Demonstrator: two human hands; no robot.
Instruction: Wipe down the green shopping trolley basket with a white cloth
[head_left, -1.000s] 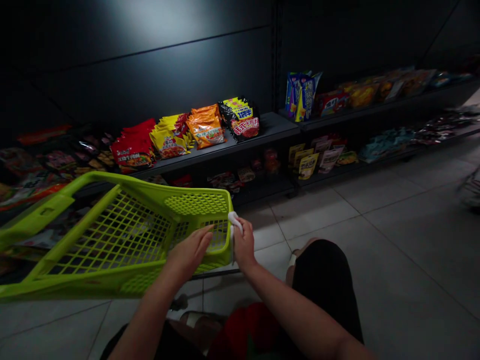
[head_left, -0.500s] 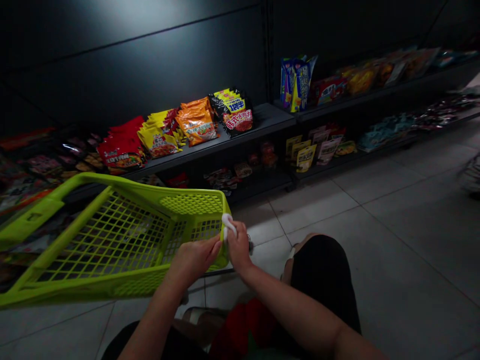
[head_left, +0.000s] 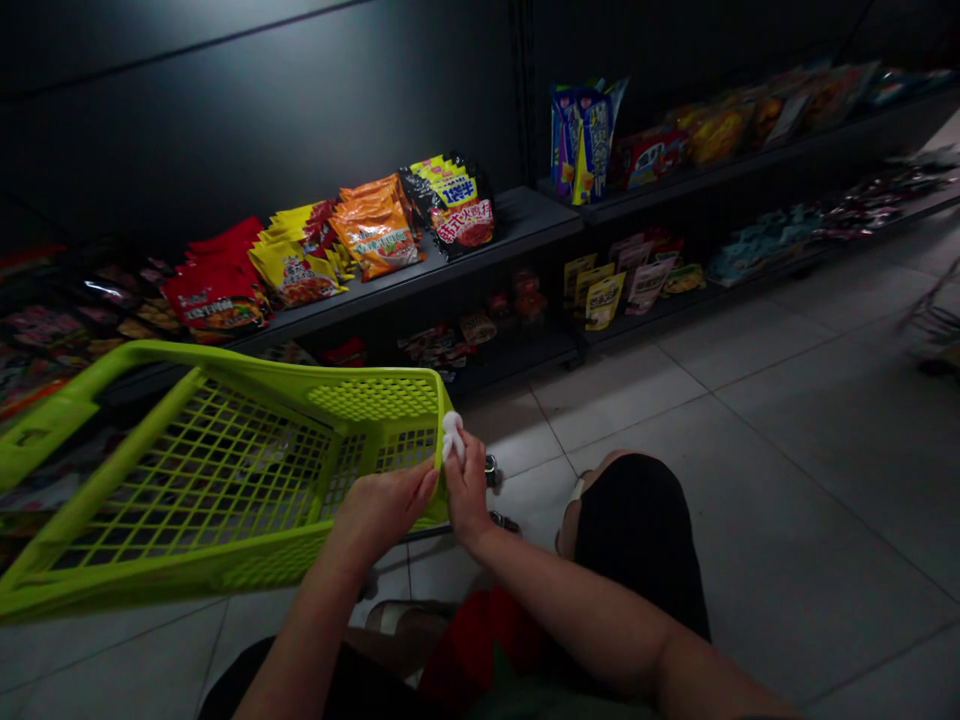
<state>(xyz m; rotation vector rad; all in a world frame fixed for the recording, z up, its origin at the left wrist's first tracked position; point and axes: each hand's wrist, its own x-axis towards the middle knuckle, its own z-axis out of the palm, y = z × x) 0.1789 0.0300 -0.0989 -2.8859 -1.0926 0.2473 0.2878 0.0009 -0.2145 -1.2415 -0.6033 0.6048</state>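
A lime-green plastic shopping cart (head_left: 262,550) with mesh walls stretches across the left half of the view. My left hand (head_left: 384,508) is closed over the near rim of its right end, thumb along the edge. Against the outer face of that same end, my right hand (head_left: 468,492) presses a bunched white cloth (head_left: 452,434), which sticks out above the fingers. The cloth's lower part is hidden by the hand. Below the end of the cart, dark caster wheels (head_left: 504,522) show beside my right wrist.
A dark shelf (head_left: 525,222) behind the cart holds red noodle packets (head_left: 217,285), orange packets (head_left: 379,230) and blue snack bags (head_left: 592,145). Small yellow pouches (head_left: 602,298) stand on the lower level. My bent knee (head_left: 637,530) is right of the cart, above the tiled floor (head_left: 810,460).
My right hand and the white cloth have shifted slightly up and left along the cart's end, and the cloth's shape has changed. My left hand keeps its grip. The view has moved slightly.
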